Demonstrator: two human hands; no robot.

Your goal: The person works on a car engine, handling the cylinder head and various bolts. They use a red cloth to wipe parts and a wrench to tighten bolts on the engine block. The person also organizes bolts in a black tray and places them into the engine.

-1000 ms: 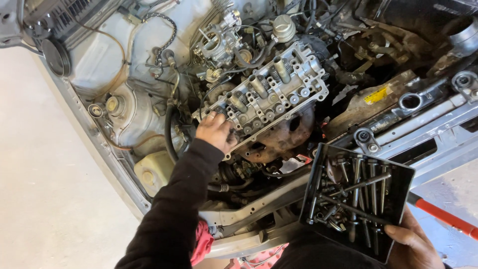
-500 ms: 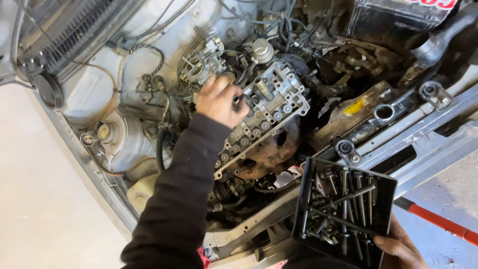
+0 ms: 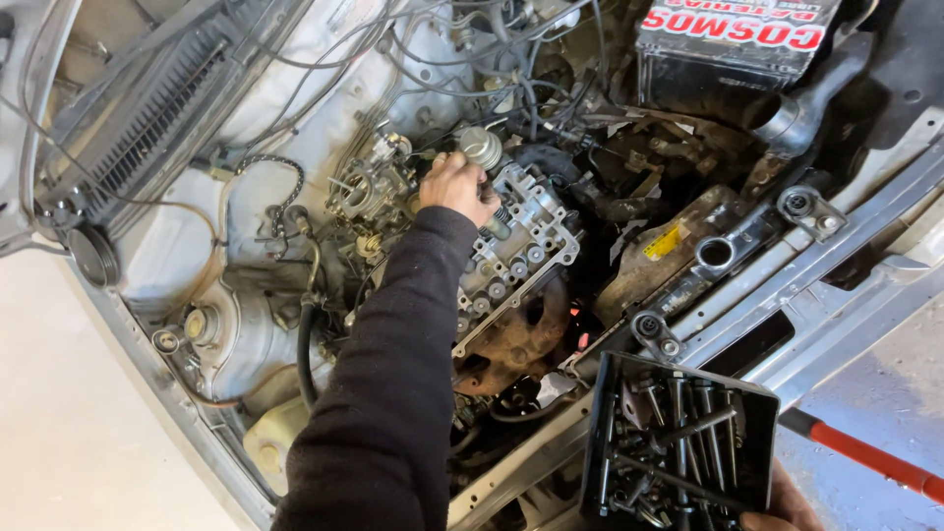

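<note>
Left hand (image 3: 457,187): your left arm, in a dark sleeve, reaches deep into the engine bay; the fingers are curled closed at the upper end of the cylinder head (image 3: 516,246), touching it. Whether they pinch a small part you cannot tell, since the hand hides it.
Right hand (image 3: 777,506): only your fingertips show at the bottom edge, wrapped under the black parts tray (image 3: 600,433) and holding it up.
Cylinder head: bare metal, tilted diagonally in the middle of the bay, its valve springs and bolt holes exposed; your left forearm crosses its lower left side.
Parts tray: near the bottom right, in front of the car's front crossmember (image 3: 787,285); it is full of long bolts (image 3: 678,413) and smaller hardware lying crosswise.
Carburettor (image 3: 369,187): just left of your left hand, ringed by hoses and wires.
Battery (image 3: 737,49): black box at the top right, well apart from both hands.
Red-handled tool (image 3: 865,457): lies on the floor beyond the tray, at the right edge.
</note>
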